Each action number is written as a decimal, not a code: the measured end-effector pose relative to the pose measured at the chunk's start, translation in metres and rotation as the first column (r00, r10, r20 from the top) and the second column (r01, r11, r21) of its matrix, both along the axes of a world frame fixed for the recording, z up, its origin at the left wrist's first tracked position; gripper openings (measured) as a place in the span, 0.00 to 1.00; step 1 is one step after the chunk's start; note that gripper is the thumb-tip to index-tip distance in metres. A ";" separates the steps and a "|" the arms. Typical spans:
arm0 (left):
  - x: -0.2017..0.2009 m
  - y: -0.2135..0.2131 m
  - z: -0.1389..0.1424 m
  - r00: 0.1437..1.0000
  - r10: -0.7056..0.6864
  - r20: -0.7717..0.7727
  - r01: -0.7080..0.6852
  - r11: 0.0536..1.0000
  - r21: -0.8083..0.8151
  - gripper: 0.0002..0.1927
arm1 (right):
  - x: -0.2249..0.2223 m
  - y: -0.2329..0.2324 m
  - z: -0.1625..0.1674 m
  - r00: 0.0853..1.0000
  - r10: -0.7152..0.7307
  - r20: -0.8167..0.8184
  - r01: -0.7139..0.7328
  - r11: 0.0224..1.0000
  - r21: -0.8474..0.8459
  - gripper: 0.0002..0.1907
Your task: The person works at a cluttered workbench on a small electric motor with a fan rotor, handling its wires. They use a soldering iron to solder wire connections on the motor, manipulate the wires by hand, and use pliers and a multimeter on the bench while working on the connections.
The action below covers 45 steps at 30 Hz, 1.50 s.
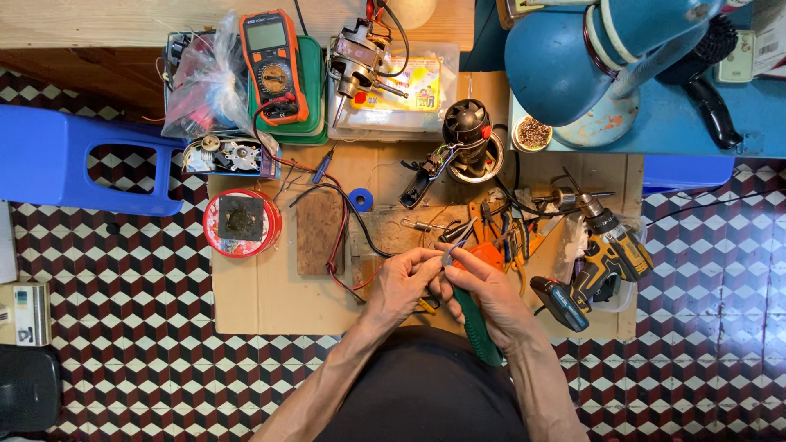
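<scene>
My left hand [403,284] and my right hand [483,295] meet over a sheet of cardboard [262,295] on the floor. Between the fingertips of both hands sits a small grey part with thin wires [449,255]; the left fingers pinch it. My right hand also grips a green-handled tool [475,327], its handle pointing down toward my lap. An orange tool [491,255] lies just behind the hands.
A cordless drill [602,262] lies to the right. Pliers and screwdrivers [499,221] are heaped behind the hands. A multimeter [274,65], a small motor [468,139], a red round tin [241,223], a wooden block [319,231], a blue stool [74,160] and a blue lamp [573,57] surround the cardboard.
</scene>
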<state>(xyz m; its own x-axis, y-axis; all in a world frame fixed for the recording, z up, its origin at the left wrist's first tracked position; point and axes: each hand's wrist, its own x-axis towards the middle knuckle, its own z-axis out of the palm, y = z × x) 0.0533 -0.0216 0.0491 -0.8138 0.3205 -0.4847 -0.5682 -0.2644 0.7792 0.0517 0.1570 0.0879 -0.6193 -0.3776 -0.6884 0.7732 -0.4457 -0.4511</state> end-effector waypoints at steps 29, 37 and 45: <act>-0.021 0.008 0.032 0.986 -0.144 -0.082 0.128 0.976 -0.176 0.16 | -0.011 0.015 -0.009 0.999 -0.047 0.000 0.047 0.999 -0.005 0.24; -0.024 0.004 0.030 0.975 -0.217 -0.051 0.194 0.939 -0.285 0.17 | -0.016 0.018 -0.011 1.000 -0.006 -0.020 0.006 1.000 0.019 0.23; -0.026 -0.005 0.023 0.967 -0.249 -0.056 0.232 0.948 -0.220 0.19 | -0.020 0.017 -0.012 1.000 0.024 -0.007 -0.023 1.000 0.010 0.22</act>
